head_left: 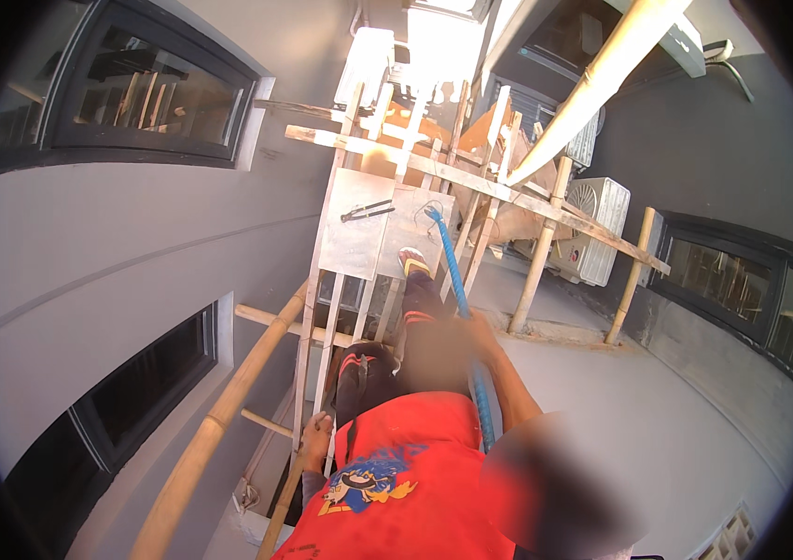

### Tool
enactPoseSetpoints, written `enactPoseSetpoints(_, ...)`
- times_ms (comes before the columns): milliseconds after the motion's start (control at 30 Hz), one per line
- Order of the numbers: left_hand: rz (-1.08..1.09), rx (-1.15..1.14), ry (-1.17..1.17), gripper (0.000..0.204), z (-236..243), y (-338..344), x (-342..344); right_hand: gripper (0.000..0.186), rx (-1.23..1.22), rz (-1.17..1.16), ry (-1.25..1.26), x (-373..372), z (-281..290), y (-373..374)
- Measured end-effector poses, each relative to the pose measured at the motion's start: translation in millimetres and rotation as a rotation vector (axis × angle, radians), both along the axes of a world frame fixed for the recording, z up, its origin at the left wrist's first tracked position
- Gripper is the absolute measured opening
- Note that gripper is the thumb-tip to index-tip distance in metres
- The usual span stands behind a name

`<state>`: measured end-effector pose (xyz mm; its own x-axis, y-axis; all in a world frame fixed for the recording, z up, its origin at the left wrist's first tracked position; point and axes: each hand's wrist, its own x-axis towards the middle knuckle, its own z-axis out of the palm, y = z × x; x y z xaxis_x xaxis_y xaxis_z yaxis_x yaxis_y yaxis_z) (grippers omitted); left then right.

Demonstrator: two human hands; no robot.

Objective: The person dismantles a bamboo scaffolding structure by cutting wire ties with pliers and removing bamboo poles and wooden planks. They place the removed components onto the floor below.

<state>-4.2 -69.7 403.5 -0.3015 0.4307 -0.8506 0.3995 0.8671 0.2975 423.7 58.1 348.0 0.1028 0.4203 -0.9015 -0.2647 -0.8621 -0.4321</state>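
Note:
My right hand (481, 338) is closed round a long blue pry bar (452, 261), partly smeared by a blur. The bar slants up and away, its forked tip resting near the right-hand pale board (412, 224). Low on the left, my left hand (315, 435) grips the edge of a long wooden batten (305, 373). Dark-handled pincers (367, 212) lie on the left-hand pale board (350, 247). My sandalled foot (413, 262) stands on the boards, close to the bar.
Battens and a wooden crosspiece (471, 181) form a platform between walls. Bamboo poles (219, 415) rise at left; another bamboo pole (602, 79) slants overhead at right. An air-conditioner unit (595, 231) sits by the right wall. A ledge (564, 333) runs below it; gaps show between battens.

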Motion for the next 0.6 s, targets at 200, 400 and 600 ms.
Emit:
enactPoseSetpoints(200,0.081,0.125,0.055,0.036,-11.4,69.8,3.7,0.012,-0.078,0.140,0.006,17.9,-27.7,32.0)
enactPoseSetpoints(400,-0.104,0.105,-0.016,0.032,-120.2,164.0,33.0,0.015,-0.140,0.311,-0.076,21.5,-30.6,55.4)
enactPoseSetpoints(600,-0.169,-0.009,0.057,0.053,-347.1,265.4,87.5,0.026,-0.252,0.508,-0.181,17.0,-74.9,49.5)
